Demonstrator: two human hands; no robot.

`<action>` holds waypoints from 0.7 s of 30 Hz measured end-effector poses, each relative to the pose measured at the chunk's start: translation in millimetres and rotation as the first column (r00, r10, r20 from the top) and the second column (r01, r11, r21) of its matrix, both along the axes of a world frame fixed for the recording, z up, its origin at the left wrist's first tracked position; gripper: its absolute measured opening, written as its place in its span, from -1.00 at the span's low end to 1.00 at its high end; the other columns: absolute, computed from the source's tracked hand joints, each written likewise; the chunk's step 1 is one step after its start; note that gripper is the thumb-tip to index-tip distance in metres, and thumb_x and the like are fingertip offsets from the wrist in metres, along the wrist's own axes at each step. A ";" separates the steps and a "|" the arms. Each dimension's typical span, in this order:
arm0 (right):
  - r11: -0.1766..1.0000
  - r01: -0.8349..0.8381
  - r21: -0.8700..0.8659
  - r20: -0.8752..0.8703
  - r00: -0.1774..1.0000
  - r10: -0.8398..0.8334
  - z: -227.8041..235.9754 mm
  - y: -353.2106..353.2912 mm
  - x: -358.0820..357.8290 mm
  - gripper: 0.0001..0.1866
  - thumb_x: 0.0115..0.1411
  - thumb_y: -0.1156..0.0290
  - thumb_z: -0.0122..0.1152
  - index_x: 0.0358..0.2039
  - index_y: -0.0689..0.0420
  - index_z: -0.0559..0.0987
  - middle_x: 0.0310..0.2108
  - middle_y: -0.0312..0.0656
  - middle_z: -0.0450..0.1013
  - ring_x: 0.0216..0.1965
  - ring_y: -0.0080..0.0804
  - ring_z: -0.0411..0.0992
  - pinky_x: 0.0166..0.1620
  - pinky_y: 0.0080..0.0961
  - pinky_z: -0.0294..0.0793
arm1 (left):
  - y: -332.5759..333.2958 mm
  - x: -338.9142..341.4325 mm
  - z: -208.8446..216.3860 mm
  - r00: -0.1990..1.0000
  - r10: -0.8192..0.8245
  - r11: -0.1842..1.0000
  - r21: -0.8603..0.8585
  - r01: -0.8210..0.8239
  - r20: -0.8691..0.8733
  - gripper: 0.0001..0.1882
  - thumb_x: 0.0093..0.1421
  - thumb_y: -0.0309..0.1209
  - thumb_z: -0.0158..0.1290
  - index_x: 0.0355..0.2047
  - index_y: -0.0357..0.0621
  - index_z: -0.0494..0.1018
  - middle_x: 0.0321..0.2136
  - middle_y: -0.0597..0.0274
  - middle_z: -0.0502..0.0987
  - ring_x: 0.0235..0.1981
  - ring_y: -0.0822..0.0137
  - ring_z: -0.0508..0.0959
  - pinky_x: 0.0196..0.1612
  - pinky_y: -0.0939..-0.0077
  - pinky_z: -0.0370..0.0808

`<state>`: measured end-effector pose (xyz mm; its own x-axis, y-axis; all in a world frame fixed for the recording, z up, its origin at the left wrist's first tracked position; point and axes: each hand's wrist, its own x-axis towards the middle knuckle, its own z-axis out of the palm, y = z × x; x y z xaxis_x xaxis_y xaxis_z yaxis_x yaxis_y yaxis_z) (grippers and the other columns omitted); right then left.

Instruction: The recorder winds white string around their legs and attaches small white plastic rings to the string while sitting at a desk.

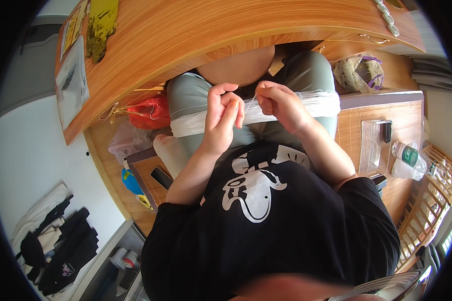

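A white skein of thread (318, 104) is stretched across both of my knees, wrapped round the grey-green trousers. Above its middle my left hand (223, 118) is closed, fingers curled and thumb against them. My right hand (282, 106) pinches with thumb and forefinger a little to the right. Thin white thread (251, 104) runs in the gap between the two hands, and both appear to grip it. The exact pinch points are partly hidden by my fingers.
A wooden desk (196, 30) curves across the far side. Gold foil (101, 30) lies on its left. A red plastic bag (153, 111) is beside my left knee, a patterned bag (356, 72) beyond my right. A bench (349, 120) at right bears a clear plastic box (372, 145) and a bottle (408, 153).
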<state>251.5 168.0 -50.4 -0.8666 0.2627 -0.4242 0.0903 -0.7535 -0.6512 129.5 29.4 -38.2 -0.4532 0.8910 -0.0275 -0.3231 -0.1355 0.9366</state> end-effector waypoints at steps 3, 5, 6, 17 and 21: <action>0.997 -0.013 0.075 0.021 1.000 0.011 18.7 -0.5 -5.5 -0.80 0.31 0.35 -0.03 -0.45 0.13 0.42 -0.60 -0.46 0.18 -0.56 -0.69 0.04 -0.46 -0.68 0.02 | -0.7 2.1 -4.7 0.996 -0.051 0.996 -0.081 0.045 -0.074 -0.72 0.37 -0.53 -0.17 0.07 -0.14 0.19 -0.57 0.32 0.35 -0.59 0.55 0.31 -0.50 0.68 0.28; 0.932 0.022 0.361 -0.037 0.999 -0.009 33.4 -8.8 -6.6 -0.81 0.32 0.37 -0.03 -0.42 0.15 0.44 -0.52 -0.42 0.27 -0.50 -0.67 0.14 -0.41 -0.67 0.14 | 0.7 4.5 -5.1 0.998 -0.036 0.991 -0.127 0.030 -0.046 -0.70 0.36 -0.52 -0.13 0.09 -0.18 0.20 -0.57 0.32 0.40 -0.55 0.55 0.37 -0.44 0.69 0.32; 0.950 0.015 0.311 -0.144 0.989 0.032 27.5 -14.4 -6.3 -0.81 0.34 0.37 -0.02 -0.38 0.18 0.45 -0.43 -0.39 0.35 -0.39 -0.65 0.26 -0.30 -0.64 0.27 | 2.4 4.3 -5.3 0.997 -0.012 0.993 -0.117 0.003 -0.075 -0.70 0.37 -0.50 -0.11 0.09 -0.18 0.22 -0.54 0.29 0.44 -0.52 0.54 0.42 -0.40 0.67 0.36; 0.398 -0.310 0.863 0.275 0.951 0.144 28.3 -15.2 6.7 -0.87 0.23 0.45 0.05 -0.40 0.24 0.49 -0.47 -0.10 0.45 -0.39 -0.26 0.44 -0.28 -0.40 0.40 | -4.1 -10.9 -3.9 0.910 0.061 0.996 -0.081 -0.030 0.409 -0.50 0.33 -0.40 -0.01 0.25 -0.21 0.23 -0.33 0.12 0.63 -0.30 0.42 0.59 -0.10 0.55 0.45; 0.671 -0.179 0.720 0.182 0.981 0.067 30.6 -9.6 6.4 -0.84 0.28 0.42 0.03 -0.39 0.23 0.48 -0.48 -0.18 0.44 -0.40 -0.43 0.40 -0.30 -0.50 0.37 | -4.5 -16.2 -8.4 0.978 -0.187 0.951 -0.268 0.156 -0.095 -0.55 0.32 -0.45 -0.04 0.21 -0.22 0.27 -0.38 0.22 0.63 -0.47 0.38 0.52 -0.24 0.44 0.41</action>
